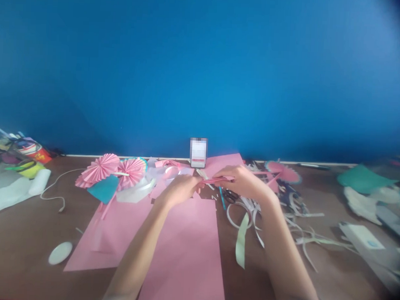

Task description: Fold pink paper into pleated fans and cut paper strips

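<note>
My left hand (180, 190) and my right hand (241, 180) meet above the table, fingers pinched on a narrow folded strip of pink paper (217, 180) held between them. Below my forearms lies a large pink paper sheet (185, 246), with a second pink sheet (116, 239) to its left. Two pleated pink paper fans (101, 168) (131, 171) rest at the back left beside a teal paper piece (103, 188).
A phone (198, 152) stands against the blue wall. Pale paper strips (246, 231) and scraps litter the right side, with scissors (229, 196) among them. Teal paper (362, 178) lies far right. A white oval (60, 252) sits near left. Clutter and white foam (12, 188) fill the far left.
</note>
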A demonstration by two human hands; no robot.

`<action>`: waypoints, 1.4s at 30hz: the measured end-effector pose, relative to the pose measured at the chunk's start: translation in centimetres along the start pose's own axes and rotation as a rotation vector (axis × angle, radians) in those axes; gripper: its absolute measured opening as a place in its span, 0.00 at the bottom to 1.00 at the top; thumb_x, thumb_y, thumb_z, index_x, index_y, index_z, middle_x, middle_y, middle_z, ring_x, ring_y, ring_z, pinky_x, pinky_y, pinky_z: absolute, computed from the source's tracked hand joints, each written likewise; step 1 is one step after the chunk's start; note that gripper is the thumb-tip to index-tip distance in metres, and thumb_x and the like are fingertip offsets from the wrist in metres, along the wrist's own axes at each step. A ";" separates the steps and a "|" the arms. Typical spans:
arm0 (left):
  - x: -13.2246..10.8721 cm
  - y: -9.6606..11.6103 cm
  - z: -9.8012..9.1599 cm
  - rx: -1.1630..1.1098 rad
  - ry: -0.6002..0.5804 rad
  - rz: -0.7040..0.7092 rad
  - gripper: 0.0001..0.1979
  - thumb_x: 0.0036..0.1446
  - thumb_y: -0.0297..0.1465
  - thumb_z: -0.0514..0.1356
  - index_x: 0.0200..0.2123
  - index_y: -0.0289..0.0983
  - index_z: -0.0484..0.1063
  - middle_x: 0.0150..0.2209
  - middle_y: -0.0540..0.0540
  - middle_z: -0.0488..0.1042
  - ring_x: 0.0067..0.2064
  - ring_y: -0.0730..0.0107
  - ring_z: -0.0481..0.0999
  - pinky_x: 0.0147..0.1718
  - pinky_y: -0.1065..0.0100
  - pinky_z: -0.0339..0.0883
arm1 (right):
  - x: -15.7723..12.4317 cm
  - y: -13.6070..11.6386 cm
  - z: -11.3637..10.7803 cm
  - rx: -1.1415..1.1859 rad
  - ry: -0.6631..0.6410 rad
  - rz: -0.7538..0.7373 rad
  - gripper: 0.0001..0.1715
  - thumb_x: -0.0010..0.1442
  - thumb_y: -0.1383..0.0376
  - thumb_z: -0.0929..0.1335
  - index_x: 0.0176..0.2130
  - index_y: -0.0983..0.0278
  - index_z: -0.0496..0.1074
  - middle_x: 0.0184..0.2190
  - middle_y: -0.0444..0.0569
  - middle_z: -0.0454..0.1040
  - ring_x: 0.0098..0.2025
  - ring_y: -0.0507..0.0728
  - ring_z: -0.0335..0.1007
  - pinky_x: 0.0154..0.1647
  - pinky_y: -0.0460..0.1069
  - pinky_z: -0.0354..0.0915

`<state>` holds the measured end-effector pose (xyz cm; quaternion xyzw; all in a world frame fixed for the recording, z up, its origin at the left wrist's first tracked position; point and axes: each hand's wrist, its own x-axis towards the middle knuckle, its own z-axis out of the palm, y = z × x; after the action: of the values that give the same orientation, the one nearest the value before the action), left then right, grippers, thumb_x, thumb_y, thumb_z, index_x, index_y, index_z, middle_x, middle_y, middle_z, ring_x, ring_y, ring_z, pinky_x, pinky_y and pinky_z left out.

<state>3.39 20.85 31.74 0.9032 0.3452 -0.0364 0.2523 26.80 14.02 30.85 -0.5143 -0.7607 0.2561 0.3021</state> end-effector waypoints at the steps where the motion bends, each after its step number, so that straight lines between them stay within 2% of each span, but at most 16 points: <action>1: 0.0 -0.1 0.1 0.004 0.009 -0.001 0.17 0.70 0.34 0.47 0.43 0.40 0.77 0.37 0.47 0.83 0.39 0.63 0.82 0.34 0.69 0.67 | 0.1 -0.1 0.1 0.007 -0.007 -0.010 0.11 0.64 0.67 0.69 0.43 0.58 0.82 0.40 0.46 0.83 0.38 0.55 0.77 0.37 0.46 0.66; 7: -0.1 -0.5 0.2 -0.043 -0.044 -0.044 0.19 0.70 0.39 0.49 0.42 0.42 0.80 0.40 0.47 0.83 0.36 0.64 0.82 0.38 0.67 0.69 | 0.7 -0.3 1.2 -0.013 -0.043 -0.055 0.12 0.65 0.67 0.68 0.43 0.57 0.82 0.40 0.46 0.83 0.39 0.56 0.78 0.37 0.46 0.65; 10: -0.2 -0.3 0.0 -0.009 -0.041 -0.061 0.20 0.69 0.41 0.49 0.41 0.42 0.80 0.38 0.46 0.82 0.34 0.64 0.80 0.34 0.68 0.66 | 0.7 -0.3 1.5 -0.058 -0.075 -0.053 0.12 0.65 0.67 0.69 0.45 0.56 0.81 0.38 0.45 0.83 0.37 0.56 0.76 0.35 0.46 0.63; 13: -0.4 0.1 -0.4 -0.021 -0.039 -0.055 0.20 0.68 0.44 0.50 0.38 0.41 0.78 0.32 0.46 0.80 0.31 0.64 0.79 0.29 0.69 0.62 | 0.6 -0.1 1.4 -0.134 -0.049 -0.036 0.10 0.65 0.67 0.68 0.43 0.57 0.80 0.37 0.46 0.82 0.37 0.56 0.75 0.36 0.47 0.61; 17: -0.7 0.7 -0.8 -0.135 -0.073 -0.042 0.16 0.66 0.45 0.53 0.43 0.42 0.75 0.32 0.49 0.79 0.28 0.67 0.76 0.28 0.70 0.62 | 0.5 -0.2 1.2 -0.254 -0.013 -0.005 0.09 0.65 0.69 0.68 0.40 0.59 0.79 0.39 0.47 0.81 0.39 0.57 0.75 0.36 0.47 0.59; 19: -0.5 0.9 -0.6 -0.128 -0.076 -0.048 0.16 0.67 0.45 0.53 0.45 0.42 0.74 0.35 0.48 0.80 0.30 0.66 0.77 0.29 0.69 0.63 | 0.5 -0.5 1.3 -0.274 -0.018 -0.024 0.09 0.65 0.70 0.68 0.41 0.59 0.78 0.40 0.46 0.81 0.42 0.57 0.75 0.37 0.48 0.58; 23: 0.6 0.9 0.9 -0.170 -0.102 -0.005 0.22 0.71 0.43 0.43 0.49 0.41 0.73 0.44 0.45 0.81 0.42 0.63 0.80 0.38 0.68 0.68 | 0.7 -0.8 1.3 -0.318 -0.032 -0.032 0.08 0.65 0.70 0.68 0.39 0.60 0.78 0.39 0.46 0.81 0.43 0.57 0.74 0.37 0.48 0.58; 26: 1.5 0.7 2.0 -0.263 -0.093 -0.026 0.23 0.72 0.41 0.41 0.52 0.39 0.72 0.43 0.44 0.81 0.42 0.64 0.82 0.41 0.67 0.71 | 0.6 -0.7 1.1 -0.355 -0.032 0.007 0.08 0.66 0.70 0.68 0.38 0.61 0.77 0.39 0.48 0.80 0.42 0.57 0.74 0.35 0.48 0.58; 29: 1.6 0.3 2.1 -0.303 -0.058 -0.021 0.19 0.70 0.36 0.45 0.50 0.39 0.73 0.42 0.44 0.81 0.40 0.65 0.82 0.39 0.68 0.72 | 0.4 -0.4 0.8 -0.285 0.038 0.016 0.05 0.65 0.68 0.69 0.40 0.61 0.76 0.40 0.48 0.79 0.41 0.57 0.74 0.35 0.47 0.58; 32: 1.0 0.1 1.4 -0.326 -0.002 0.009 0.18 0.70 0.33 0.45 0.52 0.40 0.72 0.43 0.45 0.81 0.40 0.67 0.82 0.39 0.69 0.73 | 0.4 -0.3 0.8 -0.128 0.103 -0.005 0.05 0.64 0.66 0.70 0.42 0.60 0.76 0.40 0.47 0.80 0.39 0.57 0.74 0.36 0.47 0.60; 35: 0.5 0.3 0.5 -0.265 0.048 0.017 0.18 0.72 0.36 0.45 0.55 0.41 0.71 0.42 0.45 0.82 0.39 0.66 0.82 0.37 0.69 0.72 | 0.6 -0.4 1.0 0.079 0.152 0.002 0.07 0.64 0.63 0.71 0.43 0.59 0.76 0.38 0.46 0.80 0.38 0.56 0.76 0.36 0.47 0.62; 38: -0.2 0.9 -0.4 -0.055 0.140 0.005 0.19 0.71 0.42 0.47 0.53 0.41 0.72 0.41 0.45 0.82 0.38 0.62 0.81 0.37 0.66 0.69 | 0.8 -0.6 1.4 0.276 0.207 0.002 0.09 0.66 0.57 0.69 0.42 0.60 0.75 0.36 0.45 0.80 0.37 0.56 0.76 0.36 0.47 0.64; 42: -1.9 1.8 -2.0 0.067 0.239 0.026 0.21 0.70 0.47 0.49 0.54 0.42 0.72 0.41 0.45 0.82 0.38 0.61 0.80 0.37 0.65 0.66 | 1.1 -1.0 1.9 0.415 0.274 -0.023 0.15 0.65 0.53 0.70 0.42 0.62 0.74 0.39 0.48 0.79 0.39 0.56 0.76 0.37 0.47 0.66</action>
<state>2.86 19.52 34.71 0.9134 0.3597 0.0634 0.1795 24.51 14.59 30.46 -0.4623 -0.6496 0.3314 0.5045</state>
